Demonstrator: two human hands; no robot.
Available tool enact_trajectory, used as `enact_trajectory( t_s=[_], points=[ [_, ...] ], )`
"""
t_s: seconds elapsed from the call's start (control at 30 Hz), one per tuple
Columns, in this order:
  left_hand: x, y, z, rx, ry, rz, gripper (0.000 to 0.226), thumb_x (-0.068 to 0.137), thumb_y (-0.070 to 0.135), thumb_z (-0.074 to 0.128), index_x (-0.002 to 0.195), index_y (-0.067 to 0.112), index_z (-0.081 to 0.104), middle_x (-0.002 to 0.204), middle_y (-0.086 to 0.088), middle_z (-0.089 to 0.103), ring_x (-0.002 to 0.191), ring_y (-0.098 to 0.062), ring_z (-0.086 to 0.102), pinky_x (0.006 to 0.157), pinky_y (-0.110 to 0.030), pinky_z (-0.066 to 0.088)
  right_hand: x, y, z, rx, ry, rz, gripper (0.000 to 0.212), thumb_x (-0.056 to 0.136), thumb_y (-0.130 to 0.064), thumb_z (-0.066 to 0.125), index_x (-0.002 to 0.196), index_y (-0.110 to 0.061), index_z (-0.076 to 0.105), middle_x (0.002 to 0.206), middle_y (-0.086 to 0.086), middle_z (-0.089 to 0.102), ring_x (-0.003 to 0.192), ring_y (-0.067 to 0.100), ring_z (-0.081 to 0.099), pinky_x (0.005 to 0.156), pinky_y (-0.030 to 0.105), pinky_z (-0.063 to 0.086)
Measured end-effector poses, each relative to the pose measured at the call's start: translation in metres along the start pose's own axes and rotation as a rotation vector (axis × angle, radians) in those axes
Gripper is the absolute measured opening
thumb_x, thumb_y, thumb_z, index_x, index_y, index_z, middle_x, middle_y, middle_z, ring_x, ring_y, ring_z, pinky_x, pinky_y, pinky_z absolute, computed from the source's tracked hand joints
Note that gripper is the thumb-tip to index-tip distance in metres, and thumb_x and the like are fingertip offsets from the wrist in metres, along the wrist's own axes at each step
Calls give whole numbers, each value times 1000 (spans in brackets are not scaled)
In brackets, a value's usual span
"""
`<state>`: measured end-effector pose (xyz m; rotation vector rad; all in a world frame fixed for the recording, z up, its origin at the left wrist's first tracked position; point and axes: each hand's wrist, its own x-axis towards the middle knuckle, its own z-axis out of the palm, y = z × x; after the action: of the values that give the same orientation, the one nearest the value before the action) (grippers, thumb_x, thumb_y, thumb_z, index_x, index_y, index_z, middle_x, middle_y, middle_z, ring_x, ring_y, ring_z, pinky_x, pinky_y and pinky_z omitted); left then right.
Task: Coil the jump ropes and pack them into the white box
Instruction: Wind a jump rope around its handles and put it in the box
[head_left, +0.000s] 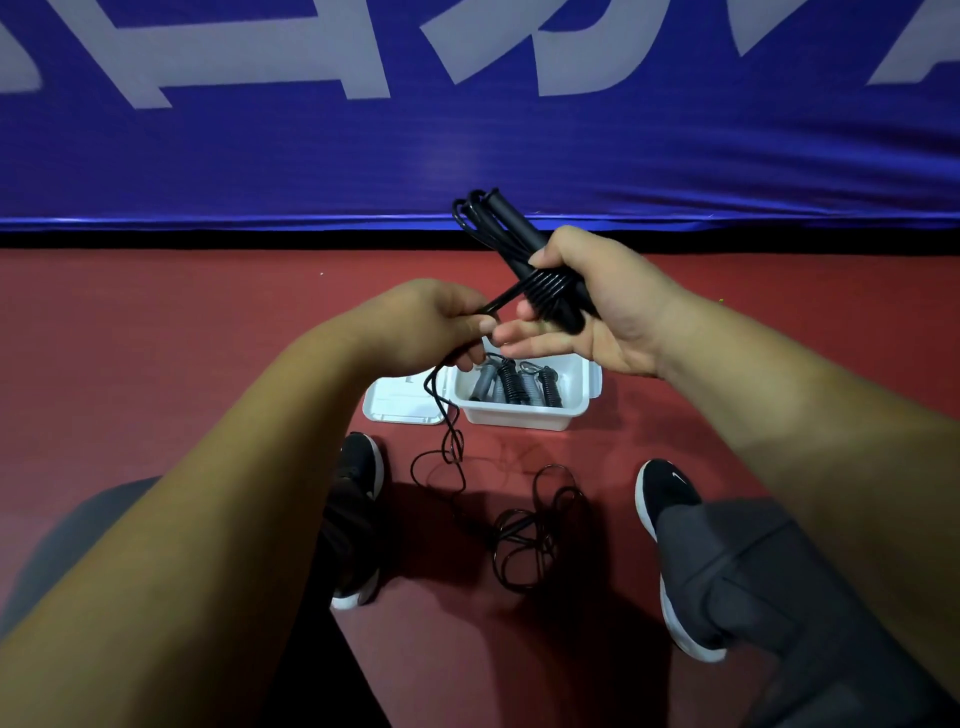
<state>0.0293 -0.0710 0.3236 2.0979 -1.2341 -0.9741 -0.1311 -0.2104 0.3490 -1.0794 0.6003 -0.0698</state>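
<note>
Left hand is pinching the jump rope, forearm pointing toward one o'clock; right hand is gripping it, forearm pointing toward eleven.

Red floor, white box, lid, loose rope

A white swoosh marks my black shoe right of the white box. Beyond the box, the blue banner's huge white letters are cropped and unreadable.
</note>
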Motion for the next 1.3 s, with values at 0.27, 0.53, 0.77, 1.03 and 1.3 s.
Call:
enact_trajectory(
  t_s=[0.27,0.53,0.77,1.03,1.3],
  points=[
    [0,-3,-1,191,67,-33,12,97,36,66,94,29,74,88,7,78,89,-24,74,89,-53,58,-3,5,-1,-109,-144,47,12,105,-21,57,100,-11,55,82,10,59,54,13,39,50,28,39],
    [-7,12,-10,-77,161,122,6,93,4,72,98,1,69,78,2,70,67,4,59,66,-14,46,-4,5,-6,-175,-425,87,18,96,-18,63,107,-7,54,87,11,59,49,8,34,48,26,17],
    [-10,18,-15,-157,155,195,17,82,-12,77,92,1,73,91,-14,77,81,-16,73,80,-30,60,-1,20,-11,-622,-513,349,37,90,-19,70,114,4,56,90,23,56,54,15,31,52,31,15],
    [-20,30,-9,-60,115,254,40,81,-17,67,99,18,77,93,-4,75,85,-18,70,81,-33,59,15,26,-20,-800,-274,338,22,95,-17,69,110,0,67,96,15,75,59,18,47,49,24,33],
    [-17,29,-2,48,125,122,29,84,0,77,99,24,75,84,4,74,73,-9,67,68,-24,54,27,22,-29,-1043,115,126,23,91,-21,65,103,-3,71,87,12,77,56,19,57,44,22,40]
  ],
)
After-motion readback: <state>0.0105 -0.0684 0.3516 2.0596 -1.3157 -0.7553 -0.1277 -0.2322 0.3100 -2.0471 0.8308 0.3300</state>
